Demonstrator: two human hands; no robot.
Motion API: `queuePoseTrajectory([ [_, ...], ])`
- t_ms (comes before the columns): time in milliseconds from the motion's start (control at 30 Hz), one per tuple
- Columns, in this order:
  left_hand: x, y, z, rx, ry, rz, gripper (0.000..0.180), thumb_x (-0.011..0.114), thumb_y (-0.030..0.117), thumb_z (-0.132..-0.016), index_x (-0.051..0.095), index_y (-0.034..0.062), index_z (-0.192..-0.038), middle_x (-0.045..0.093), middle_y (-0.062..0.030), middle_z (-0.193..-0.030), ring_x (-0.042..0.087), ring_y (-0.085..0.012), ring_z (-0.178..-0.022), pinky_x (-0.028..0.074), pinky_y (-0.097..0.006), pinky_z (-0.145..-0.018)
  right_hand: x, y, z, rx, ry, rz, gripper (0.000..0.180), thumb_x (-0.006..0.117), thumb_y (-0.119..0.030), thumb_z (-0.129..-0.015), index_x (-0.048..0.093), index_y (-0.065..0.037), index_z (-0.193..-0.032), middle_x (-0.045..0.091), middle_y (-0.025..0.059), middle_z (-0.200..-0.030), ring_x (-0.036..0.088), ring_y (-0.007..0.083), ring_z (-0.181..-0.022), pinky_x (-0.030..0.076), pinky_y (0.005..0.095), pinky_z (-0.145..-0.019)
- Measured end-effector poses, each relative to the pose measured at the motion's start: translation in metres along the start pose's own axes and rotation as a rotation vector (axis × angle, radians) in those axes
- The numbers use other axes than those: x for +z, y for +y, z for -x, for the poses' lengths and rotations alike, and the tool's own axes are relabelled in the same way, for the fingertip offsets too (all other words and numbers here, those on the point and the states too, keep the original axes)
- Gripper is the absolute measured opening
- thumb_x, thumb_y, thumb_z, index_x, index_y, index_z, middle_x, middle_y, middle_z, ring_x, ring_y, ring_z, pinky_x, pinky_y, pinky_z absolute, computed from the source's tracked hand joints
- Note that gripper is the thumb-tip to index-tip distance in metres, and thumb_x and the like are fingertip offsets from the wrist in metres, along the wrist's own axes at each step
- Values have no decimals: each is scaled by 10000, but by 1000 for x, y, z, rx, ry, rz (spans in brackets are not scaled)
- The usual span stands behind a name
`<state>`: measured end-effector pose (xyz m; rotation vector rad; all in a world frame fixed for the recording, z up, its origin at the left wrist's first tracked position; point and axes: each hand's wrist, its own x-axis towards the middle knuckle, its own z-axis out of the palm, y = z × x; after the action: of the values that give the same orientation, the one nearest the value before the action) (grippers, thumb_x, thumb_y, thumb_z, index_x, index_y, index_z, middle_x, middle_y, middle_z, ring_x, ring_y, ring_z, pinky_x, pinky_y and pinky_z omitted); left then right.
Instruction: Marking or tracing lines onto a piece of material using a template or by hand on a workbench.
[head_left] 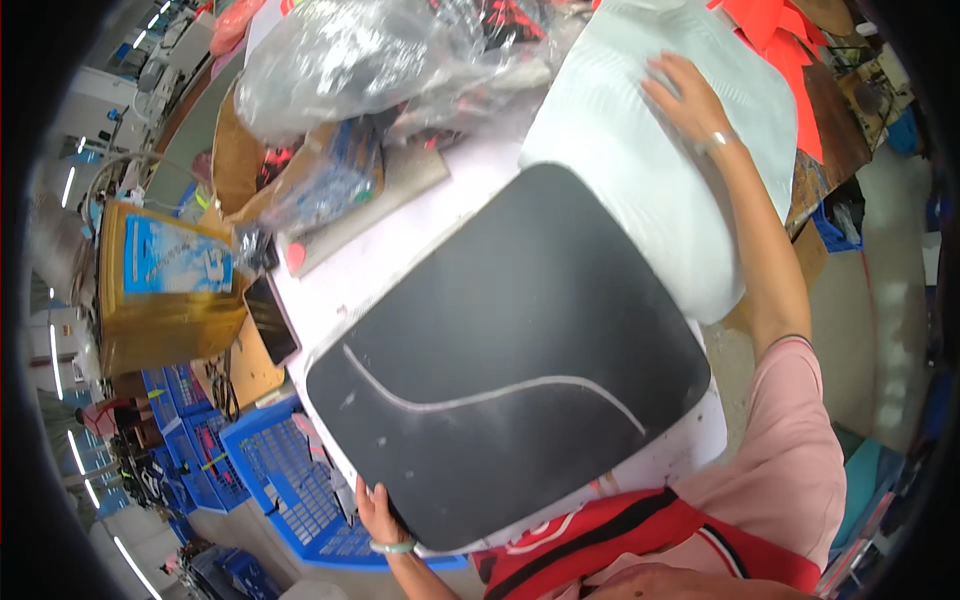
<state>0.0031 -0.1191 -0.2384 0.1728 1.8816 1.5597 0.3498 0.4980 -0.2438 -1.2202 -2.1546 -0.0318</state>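
Note:
A black board point(520, 340) with rounded corners lies slanted across the white tabletop in front of me. A pale curved line runs over its lower half. My left hand point(378, 515) is at the board's lower left corner, its fingers closed round the edge; part of the grip is hidden. Far to the right, my right hand point(690, 105) is stretched out with its fingers apart, resting on a pale greenish-white sheet point(610, 130). This sheet has rounded corners and reaches down beside the board's right edge.
Clear plastic bags point(340, 70) heap up at the back. A grey strip point(370, 210) and a dark phone point(271, 318) lie left of the board. An open cardboard box point(235, 150), a yellow-brown case point(165, 325) and blue baskets point(290, 470) stand leftward. Red sheets point(790, 70) lie back right.

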Motion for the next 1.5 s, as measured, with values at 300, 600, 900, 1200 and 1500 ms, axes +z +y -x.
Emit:
queuePoseTrajectory([
  [300,-21,-27,2,147,184,-278,516,606,80,-904,412,-69,-1358,549,-178,-1252,556,-207,-1087,451,-296,-932,-113,-120,226,360,-412,-353,228,600,-177,-904,663,-9,-1044,654,128,-968,622,209,-834,487,304,-737],
  [600,-12,-23,-25,426,294,-962,496,705,263,-802,577,2,-1204,575,-231,-1040,577,-384,-969,475,-427,-839,-96,-104,230,345,-366,-166,329,612,-288,-926,623,18,-1048,660,86,-986,597,142,-899,470,265,-817],
  [900,-46,-36,-22,389,217,-712,508,739,335,-746,641,44,-1151,588,-119,-988,594,-224,-767,495,-345,-745,-87,-58,231,352,-496,-480,311,557,-240,-956,577,25,-1118,621,41,-981,546,101,-902,432,234,-810],
  [1200,-30,-48,-21,487,356,-723,482,759,272,-741,647,43,-1150,598,-83,-950,560,-190,-771,488,-311,-734,-93,-66,251,391,-443,-587,299,549,-235,-968,578,33,-1097,624,45,-986,551,103,-883,437,229,-797],
  [1500,-26,-47,-30,479,396,-700,435,756,243,-739,667,67,-1128,592,-67,-901,552,-184,-750,481,-318,-700,-81,-66,245,422,-448,-579,412,566,-271,-960,525,69,-1188,617,74,-1021,545,116,-912,433,232,-819],
])
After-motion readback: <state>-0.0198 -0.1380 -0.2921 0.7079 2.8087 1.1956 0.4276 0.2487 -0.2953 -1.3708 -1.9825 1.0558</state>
